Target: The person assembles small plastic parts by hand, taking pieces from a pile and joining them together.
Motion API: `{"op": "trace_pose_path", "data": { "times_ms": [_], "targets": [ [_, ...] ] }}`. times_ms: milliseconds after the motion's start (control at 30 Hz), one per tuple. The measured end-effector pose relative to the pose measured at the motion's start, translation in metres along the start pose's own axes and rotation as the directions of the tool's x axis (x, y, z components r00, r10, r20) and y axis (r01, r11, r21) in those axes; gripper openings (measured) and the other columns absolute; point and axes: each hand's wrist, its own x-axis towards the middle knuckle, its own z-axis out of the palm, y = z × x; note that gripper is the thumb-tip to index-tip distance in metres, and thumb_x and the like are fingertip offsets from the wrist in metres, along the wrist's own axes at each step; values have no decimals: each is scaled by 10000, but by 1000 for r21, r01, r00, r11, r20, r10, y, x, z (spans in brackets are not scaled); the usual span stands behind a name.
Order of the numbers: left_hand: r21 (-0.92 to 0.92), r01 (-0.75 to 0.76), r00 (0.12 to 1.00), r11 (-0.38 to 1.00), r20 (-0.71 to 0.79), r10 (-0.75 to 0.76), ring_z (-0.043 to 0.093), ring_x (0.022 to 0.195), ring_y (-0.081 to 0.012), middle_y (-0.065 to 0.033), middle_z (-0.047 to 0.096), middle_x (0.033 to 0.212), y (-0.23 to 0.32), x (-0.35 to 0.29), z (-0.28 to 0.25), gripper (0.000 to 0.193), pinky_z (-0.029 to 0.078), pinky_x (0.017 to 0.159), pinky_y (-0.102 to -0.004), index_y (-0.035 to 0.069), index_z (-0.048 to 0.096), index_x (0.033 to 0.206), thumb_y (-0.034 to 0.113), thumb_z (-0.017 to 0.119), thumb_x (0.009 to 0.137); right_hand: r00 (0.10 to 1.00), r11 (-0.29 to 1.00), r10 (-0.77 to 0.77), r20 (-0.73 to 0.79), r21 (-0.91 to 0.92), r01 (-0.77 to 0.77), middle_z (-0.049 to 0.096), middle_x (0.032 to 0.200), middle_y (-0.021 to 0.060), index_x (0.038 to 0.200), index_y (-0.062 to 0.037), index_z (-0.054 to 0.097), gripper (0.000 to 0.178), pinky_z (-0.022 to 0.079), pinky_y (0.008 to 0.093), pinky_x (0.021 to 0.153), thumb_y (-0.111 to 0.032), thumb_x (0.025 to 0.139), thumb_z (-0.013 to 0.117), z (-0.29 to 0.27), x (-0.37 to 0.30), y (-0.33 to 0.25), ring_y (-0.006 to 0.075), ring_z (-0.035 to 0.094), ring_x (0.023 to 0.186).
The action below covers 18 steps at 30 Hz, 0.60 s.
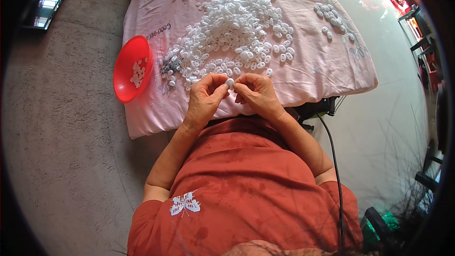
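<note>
Close to the near edge of the cloth-covered table, my left hand (pixel 207 96) is closed in a pinch on a small white oval piece (pixel 230 82). Opposite it, my right hand (pixel 259 96) has its fingertips pinched at the same piece's right edge. Just beyond both hands spreads a large heap of white oval two-holed plastic pieces (pixel 237 23). A small pile of dark grey bits (pixel 170 64) lies at the heap's left side. What the curled lower fingers of each hand cover is hidden.
A red bowl (pixel 124 80) with some pale pieces in it sits at the table's left edge. Several white pieces (pixel 332 16) form a separate group on the right of the pink cloth (pixel 322 61). A black cable (pixel 334 161) runs down beside my right arm.
</note>
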Motion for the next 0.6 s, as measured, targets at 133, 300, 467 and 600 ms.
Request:
{"op": "trace_pose_path", "data": {
  "times_ms": [133,300,467,600],
  "targets": [
    [122,-91,996,988,6,91,621,806,-76,-22,660,891,-3,-2,2,157,505,733,-210,1,629,1024,37,665,876,999,999,-20,-32,36,21,647,666,31,831,25,662,194,488,213,516,-155,900,636,1,2,1,69,608,578],
    [379,-208,977,902,31,213,651,847,-96,-42,671,916,-3,-3,1,213,526,771,-229,-3,618,1028,-15,692,828,1000,997,-24,-18,79,26,643,666,33,828,26,659,194,490,212,525,-153,900,632,0,1,2,70,606,585],
    [501,-314,939,806,40,341,664,784,-112,-61,672,890,1,-4,3,242,541,704,-246,2,622,1016,-13,710,792,1000,995,-31,-3,95,32,644,669,35,830,30,657,193,495,214,532,-146,902,625,-1,1,3,75,611,590],
    [501,-331,932,800,43,359,668,770,-121,-68,670,879,-1,-4,2,254,542,692,-252,7,625,1013,-6,722,778,999,996,-42,4,84,42,652,687,41,855,35,654,178,507,218,544,-133,905,620,-2,2,6,82,623,605]
  ]
}}
